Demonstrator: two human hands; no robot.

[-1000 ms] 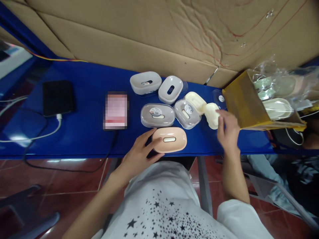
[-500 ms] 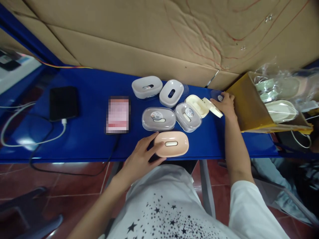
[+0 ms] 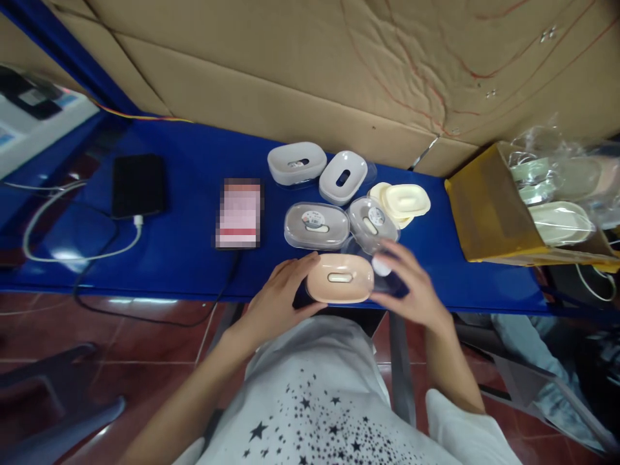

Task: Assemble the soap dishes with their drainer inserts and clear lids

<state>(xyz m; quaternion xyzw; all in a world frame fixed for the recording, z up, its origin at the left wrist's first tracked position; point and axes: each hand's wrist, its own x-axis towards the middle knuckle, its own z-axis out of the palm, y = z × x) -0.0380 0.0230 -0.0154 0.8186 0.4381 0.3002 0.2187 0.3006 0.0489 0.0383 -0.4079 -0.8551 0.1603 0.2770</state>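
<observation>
A peach oval soap dish (image 3: 340,274), with a pale slot in its middle, is at the front edge of the blue table. My left hand (image 3: 285,290) grips its left end between thumb and fingers. At its right end is my right hand (image 3: 411,284), blurred, pinching a clear plastic lid (image 3: 392,284) with a round white sticker. Just behind the peach dish are two grey soap dishes under clear lids, one wide (image 3: 317,226) and one angled (image 3: 372,223). A cream soap dish (image 3: 407,199) rests on other cream pieces behind them.
Two uncovered grey dishes (image 3: 297,163) (image 3: 343,177) stand near the cardboard wall (image 3: 271,84). To the left are a phone with a blurred screen (image 3: 239,213) and a black device (image 3: 138,185) with a white cable. An open box (image 3: 477,219) of wrapped dishes sits at right.
My right hand has come from beside the box to the peach dish, bringing the clear lid. The leaning cream piece now lies flat on the other cream pieces. The view has shifted slightly.
</observation>
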